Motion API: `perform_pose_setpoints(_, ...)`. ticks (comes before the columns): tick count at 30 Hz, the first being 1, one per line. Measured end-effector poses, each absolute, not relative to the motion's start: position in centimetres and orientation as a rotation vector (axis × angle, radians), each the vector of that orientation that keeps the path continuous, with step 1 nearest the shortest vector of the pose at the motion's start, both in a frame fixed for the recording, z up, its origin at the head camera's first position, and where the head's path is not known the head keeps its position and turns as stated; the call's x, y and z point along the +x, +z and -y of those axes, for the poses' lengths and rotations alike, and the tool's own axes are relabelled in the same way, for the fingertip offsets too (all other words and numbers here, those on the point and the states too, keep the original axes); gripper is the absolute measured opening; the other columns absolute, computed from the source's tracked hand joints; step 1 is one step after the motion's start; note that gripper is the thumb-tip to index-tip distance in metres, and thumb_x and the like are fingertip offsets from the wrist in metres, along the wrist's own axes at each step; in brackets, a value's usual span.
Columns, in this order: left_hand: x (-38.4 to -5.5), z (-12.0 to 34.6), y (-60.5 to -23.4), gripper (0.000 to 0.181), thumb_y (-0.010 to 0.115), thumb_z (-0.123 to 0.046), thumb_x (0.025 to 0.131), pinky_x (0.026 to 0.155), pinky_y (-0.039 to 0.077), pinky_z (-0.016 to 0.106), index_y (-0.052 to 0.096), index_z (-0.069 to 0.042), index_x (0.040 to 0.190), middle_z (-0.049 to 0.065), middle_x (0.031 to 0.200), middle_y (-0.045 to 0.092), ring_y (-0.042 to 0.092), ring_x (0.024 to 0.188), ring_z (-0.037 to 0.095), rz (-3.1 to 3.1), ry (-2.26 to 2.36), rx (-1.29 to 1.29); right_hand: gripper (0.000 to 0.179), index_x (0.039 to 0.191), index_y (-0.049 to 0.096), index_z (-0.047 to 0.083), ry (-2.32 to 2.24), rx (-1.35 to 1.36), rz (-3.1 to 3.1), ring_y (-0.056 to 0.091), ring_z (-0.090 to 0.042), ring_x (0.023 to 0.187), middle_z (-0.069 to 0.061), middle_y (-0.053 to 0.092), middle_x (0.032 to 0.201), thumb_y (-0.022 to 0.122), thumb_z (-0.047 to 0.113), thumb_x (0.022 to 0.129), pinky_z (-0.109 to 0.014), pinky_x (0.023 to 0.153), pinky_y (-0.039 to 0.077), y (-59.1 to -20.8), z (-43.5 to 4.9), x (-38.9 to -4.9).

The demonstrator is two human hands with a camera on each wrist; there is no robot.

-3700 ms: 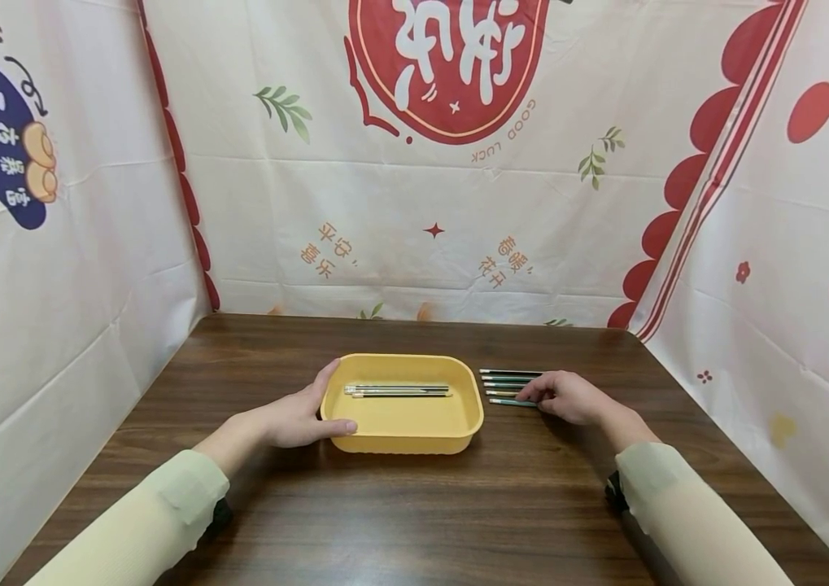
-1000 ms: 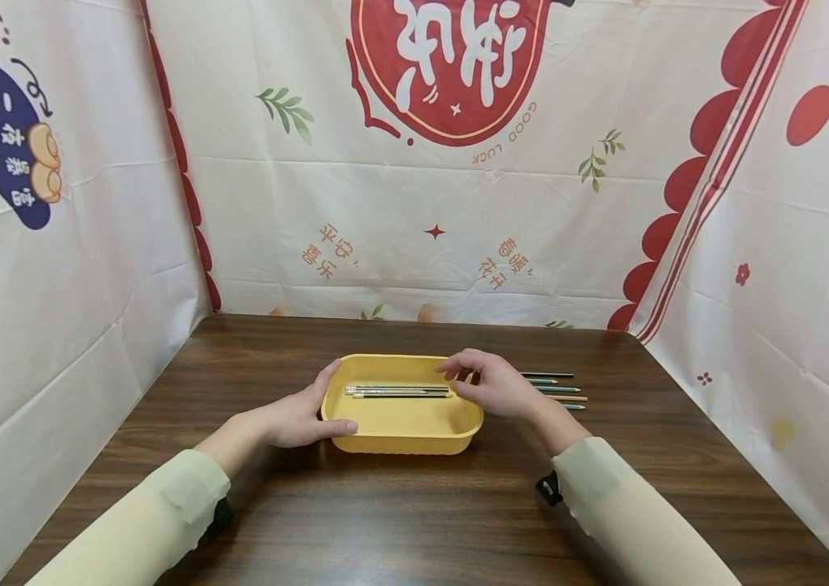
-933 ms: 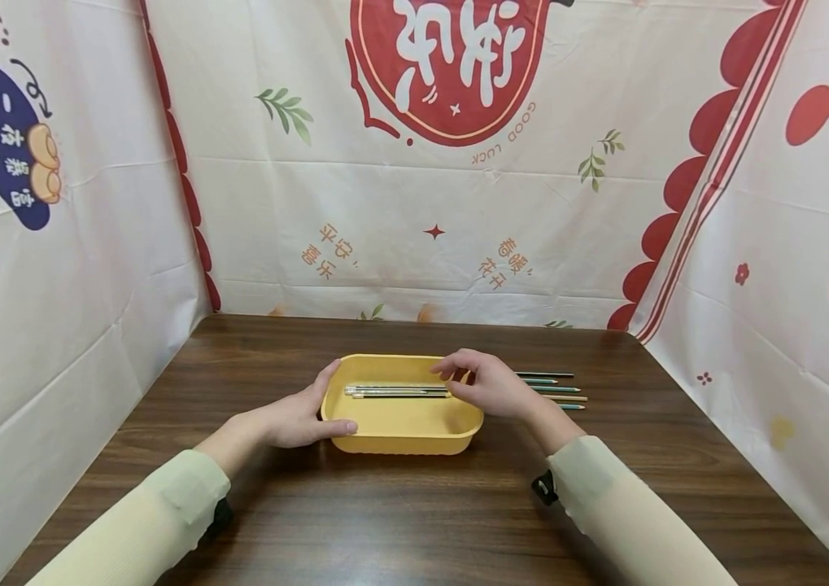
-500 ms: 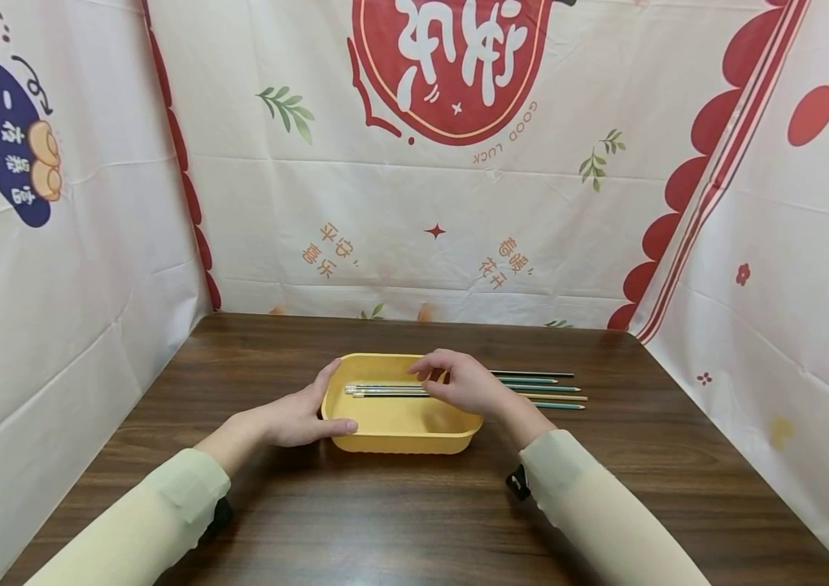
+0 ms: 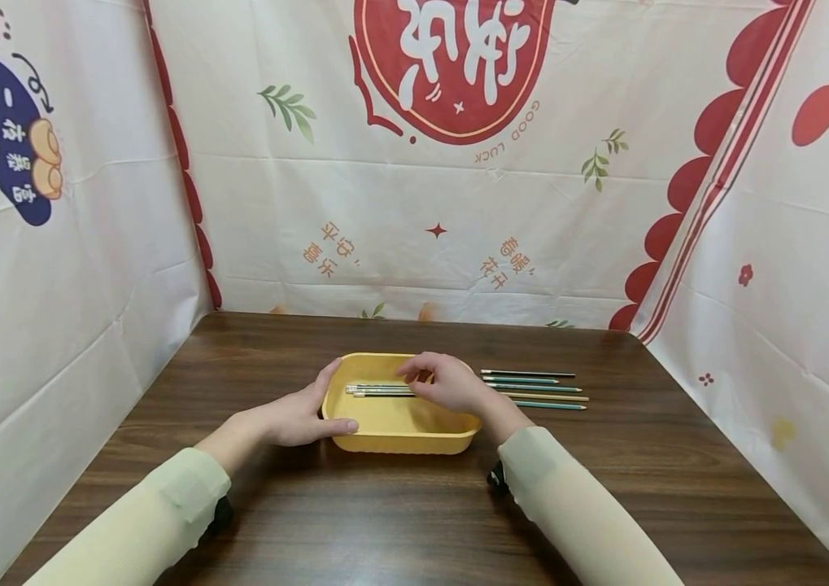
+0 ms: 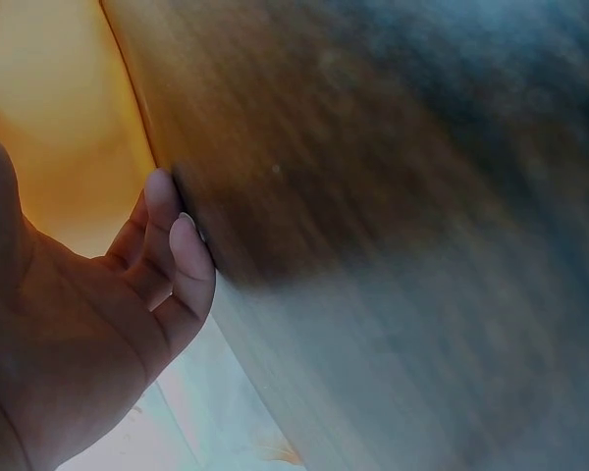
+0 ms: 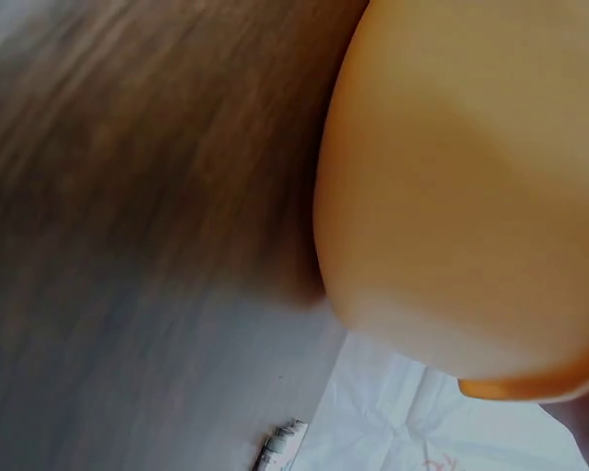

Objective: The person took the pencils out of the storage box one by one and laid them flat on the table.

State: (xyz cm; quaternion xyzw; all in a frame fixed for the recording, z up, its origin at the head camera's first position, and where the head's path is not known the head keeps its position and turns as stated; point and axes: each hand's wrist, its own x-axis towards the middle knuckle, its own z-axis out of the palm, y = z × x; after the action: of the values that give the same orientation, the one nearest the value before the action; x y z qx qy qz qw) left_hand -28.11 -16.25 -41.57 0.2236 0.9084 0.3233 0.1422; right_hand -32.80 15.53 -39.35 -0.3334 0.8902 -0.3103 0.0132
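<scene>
Tray (image 5: 403, 444): gripped by left hand (image 5: 290, 416), best held steady; right hand (image 5: 447, 386) over pencils (image 5: 381, 392) inside, its grip not discernible.

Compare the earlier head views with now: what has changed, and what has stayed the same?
The right hand has moved left, from the five pencils on the table to over the yellow tray; whether it touches the pencils inside is hidden. The left hand stays on the tray's left end; tray and visible pencils look unmoved.

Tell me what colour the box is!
The box is yellow; it shows best in the head view.
</scene>
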Motion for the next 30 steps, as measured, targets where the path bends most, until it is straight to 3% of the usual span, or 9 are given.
perform_pose_setpoints(20, -28.1, 16.2, -41.5, 0.125, 0.072, -0.068, 0.099, 0.126, 0.037, 0.064, -0.012, -0.018, 0.176, 0.029, 0.176, 0.03, 0.045, 0.156, 0.041, -2.63, 0.935, 0.686, 0.026, 0.126, 0.08, 0.009, -0.888, -0.97, -2.717, 0.061, -0.01, 0.094, -0.004, 0.077, 0.109, 0.071, 0.004, 0.102, -0.029, 0.087, 0.052, -40.4, -14.4, -33.7)
perform_pose_setpoints(30, -28.1, 16.2, -41.5, 0.124, 0.072, -0.066, 0.1, 0.126, 0.037, 0.063, -0.013, -0.018, 0.176, 0.029, 0.176, 0.03, 0.045, 0.155, 0.041, -2.62, 0.945, 0.694, 0.028, 0.126, 0.08, 0.012, -0.819, -0.955, -2.723, 0.067, -0.011, 0.103, -0.002, 0.08, 0.117, 0.074, 0.003, 0.101, -0.032, 0.096, 0.056, -41.0, -14.3, -34.0)
